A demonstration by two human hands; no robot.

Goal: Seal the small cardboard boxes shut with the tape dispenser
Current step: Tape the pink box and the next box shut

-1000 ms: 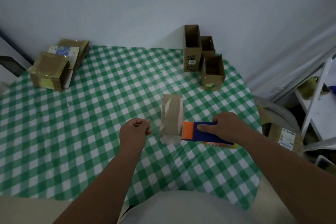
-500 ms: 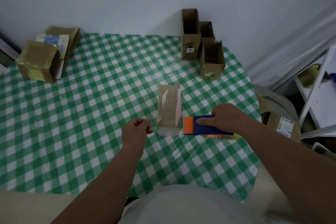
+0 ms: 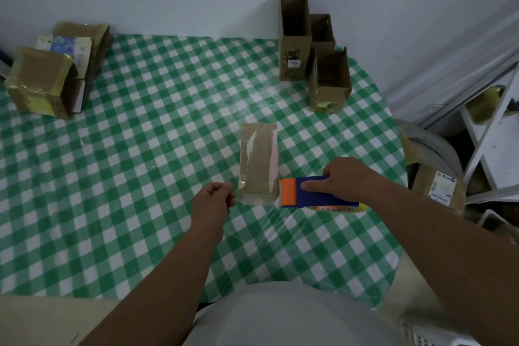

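The flat brown cardboard box [image 3: 259, 163] lies mid-desk, long axis running away from the person, between both hands. The right hand [image 3: 346, 178] grips the blue-and-orange tape dispenser [image 3: 306, 192] touching its near right edge. The left hand [image 3: 214, 199], just beside the near left corner, appears to pinch a tape end.

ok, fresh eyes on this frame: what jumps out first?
The blue-and-orange tape dispenser, gripped by the right hand, sits against the near right corner of a flat brown box mid-table. The left hand pinches something at the box's near left corner. Three open boxes stand at the far right of the green checked tablecloth.
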